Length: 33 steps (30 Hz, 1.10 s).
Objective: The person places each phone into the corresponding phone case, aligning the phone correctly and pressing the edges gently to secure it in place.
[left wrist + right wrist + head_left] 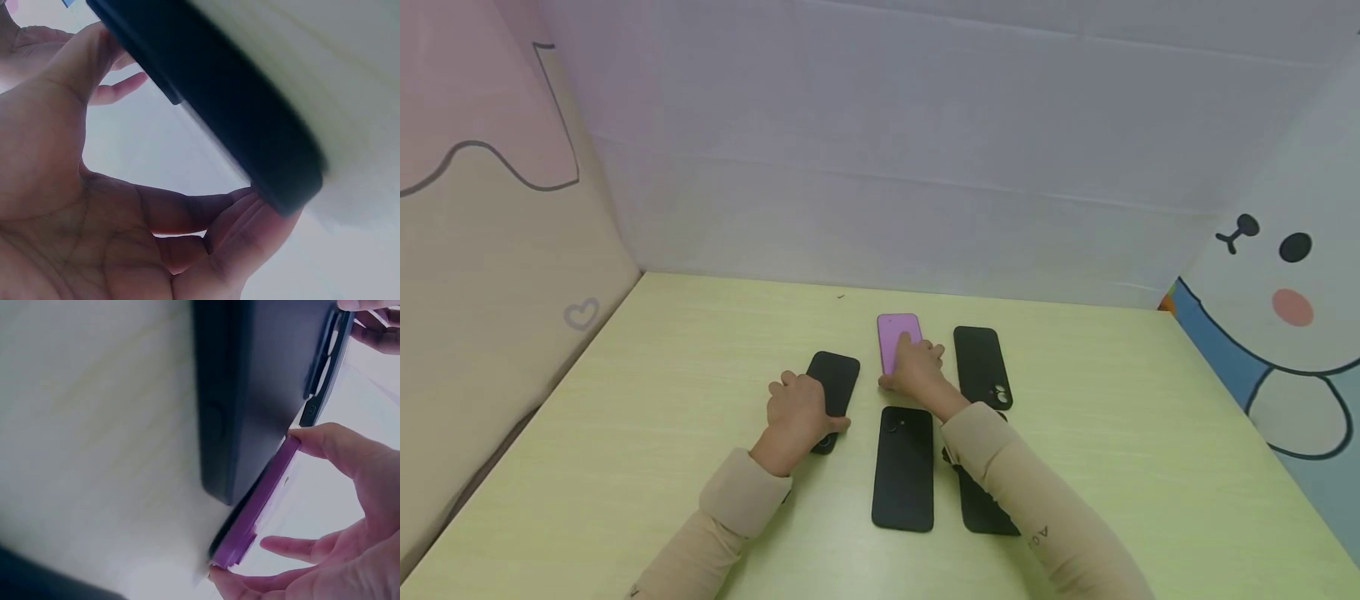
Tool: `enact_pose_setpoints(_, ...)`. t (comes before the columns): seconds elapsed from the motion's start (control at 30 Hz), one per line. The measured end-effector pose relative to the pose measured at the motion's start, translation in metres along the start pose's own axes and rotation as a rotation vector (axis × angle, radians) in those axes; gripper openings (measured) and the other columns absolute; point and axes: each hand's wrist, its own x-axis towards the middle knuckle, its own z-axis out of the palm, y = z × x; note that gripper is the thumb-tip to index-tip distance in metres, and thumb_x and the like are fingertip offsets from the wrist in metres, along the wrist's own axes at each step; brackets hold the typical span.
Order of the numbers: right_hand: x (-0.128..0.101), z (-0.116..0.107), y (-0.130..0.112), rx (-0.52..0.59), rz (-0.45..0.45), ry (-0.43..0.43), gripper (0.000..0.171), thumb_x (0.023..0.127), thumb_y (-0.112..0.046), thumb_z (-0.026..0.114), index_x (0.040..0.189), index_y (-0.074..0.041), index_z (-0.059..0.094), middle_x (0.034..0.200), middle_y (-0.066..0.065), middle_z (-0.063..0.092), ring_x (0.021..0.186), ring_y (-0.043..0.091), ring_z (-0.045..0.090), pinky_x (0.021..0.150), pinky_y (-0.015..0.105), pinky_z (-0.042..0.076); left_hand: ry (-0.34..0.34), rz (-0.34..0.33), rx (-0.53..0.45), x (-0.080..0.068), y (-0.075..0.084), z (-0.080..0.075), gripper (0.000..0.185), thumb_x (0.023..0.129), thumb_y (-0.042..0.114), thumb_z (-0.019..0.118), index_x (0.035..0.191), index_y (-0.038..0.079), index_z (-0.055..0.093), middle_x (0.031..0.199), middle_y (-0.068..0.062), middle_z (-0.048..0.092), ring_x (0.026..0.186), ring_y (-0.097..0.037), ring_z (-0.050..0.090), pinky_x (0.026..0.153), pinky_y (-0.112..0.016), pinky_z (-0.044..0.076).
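Note:
My left hand [797, 412] grips a black phone [842, 377] by its edges, on the left of the group. The left wrist view shows the thumb at one side of this phone [219, 94] and the fingertips at the other. Further back, my right hand [917, 368] pinches a purple phone [895, 327]. Seen from the right wrist, thumb and fingertip press against opposite edges of the purple phone [257, 503], with the palm apart from it. The right hand covers this phone's near end in the head view.
Nearest the front lies a black phone [902, 487], camera end away from me. Another black phone [977, 358] is at the back right. A third [987, 508] is partly hidden under my right sleeve [1030, 492]. A pale wall [910, 167] bounds the table [1097, 400] behind.

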Motion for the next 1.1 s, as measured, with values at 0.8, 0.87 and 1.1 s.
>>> enact_pose_setpoints(0.8,0.004,-0.014,0.013,0.129,0.072,-0.065,0.101,0.066,-0.026,0.079,0.140,0.002,0.017,0.128,0.032,0.030,0.113,0.044,0.040,0.090,0.050,0.041,0.056,0.019,0.035,-0.003,0.001,0.002,0.078,0.066,0.059,0.072,0.096,-0.013,0.059,0.087,-0.023,0.049,0.080,-0.032,0.049,0.053,-0.033,0.046)
enact_pose_setpoints(0.87,0.004,-0.016,0.013,0.122,0.066,-0.066,0.104,0.066,-0.028,0.081,0.140,0.003,0.016,0.127,0.032,0.033,0.115,0.044,0.039,0.092,0.050,0.041,0.080,0.024,0.038,-0.003,0.001,0.002,0.076,0.068,0.058,0.070,0.094,-0.013,0.058,0.085,-0.022,0.049,0.079,-0.031,0.049,0.051,-0.033,0.046)
enact_pose_setpoints(1.1,0.007,-0.018,0.016,0.129,0.044,-0.060,0.101,0.063,-0.027,0.083,0.135,0.007,0.021,0.118,0.030,0.043,0.110,0.042,0.043,0.089,0.048,0.042,0.123,0.007,-0.064,-0.004,0.001,-0.003,0.058,0.077,0.046,0.069,0.090,-0.009,0.058,0.092,-0.022,0.047,0.085,-0.034,0.049,0.055,-0.037,0.047)
